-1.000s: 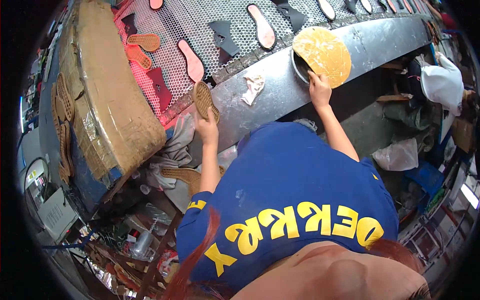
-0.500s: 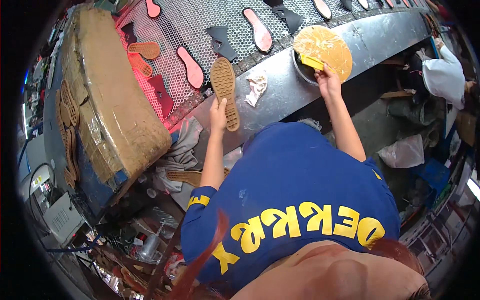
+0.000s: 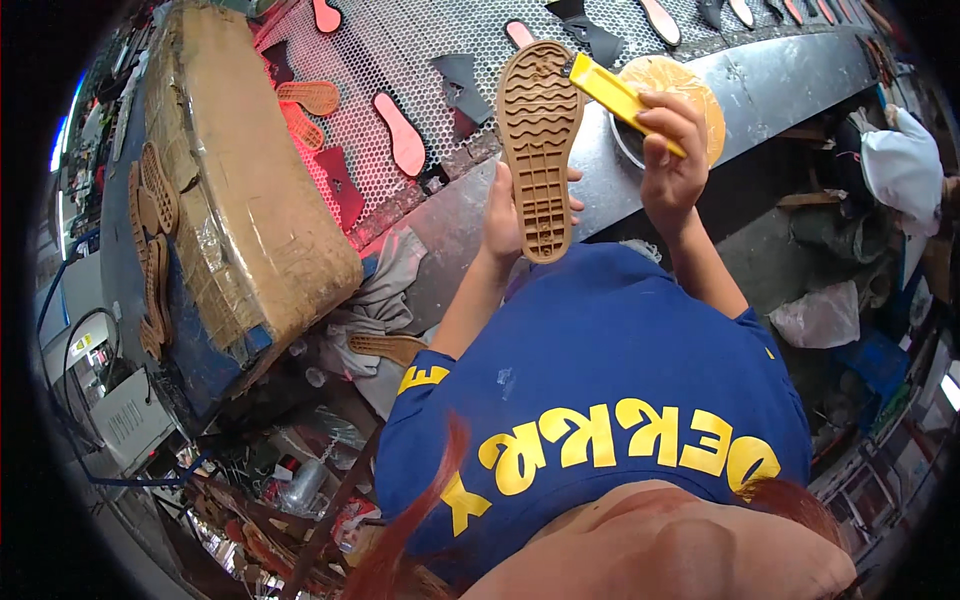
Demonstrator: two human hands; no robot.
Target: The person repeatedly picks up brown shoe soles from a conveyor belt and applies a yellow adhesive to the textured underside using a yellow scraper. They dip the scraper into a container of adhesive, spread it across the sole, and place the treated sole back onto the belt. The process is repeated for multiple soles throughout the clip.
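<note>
A tan rubber shoe sole (image 3: 540, 140) stands raised in front of me, its ridged tread facing me. My left hand (image 3: 505, 212) grips it by its lower part, with some fingers behind it. In my right hand (image 3: 675, 150) is a yellow brush (image 3: 618, 95), its dark tip at the sole's upper right edge. Behind the right hand sits a round pot (image 3: 628, 148), partly covered by an orange-tan disc (image 3: 700, 95). What lies behind the sole is hidden.
A metal mesh conveyor (image 3: 400, 50) carries pink-lined soles and dark shoe pieces (image 3: 460, 88). A steel ledge (image 3: 780, 75) runs along it. At the left, a taped cardboard box (image 3: 250, 180) has more tan soles (image 3: 155, 260) beside it. Another person (image 3: 900, 165) is at the far right.
The sole has come up and nearer, slightly right. My right hand has lifted the brush from the pot and brought it left to the sole's edge.
</note>
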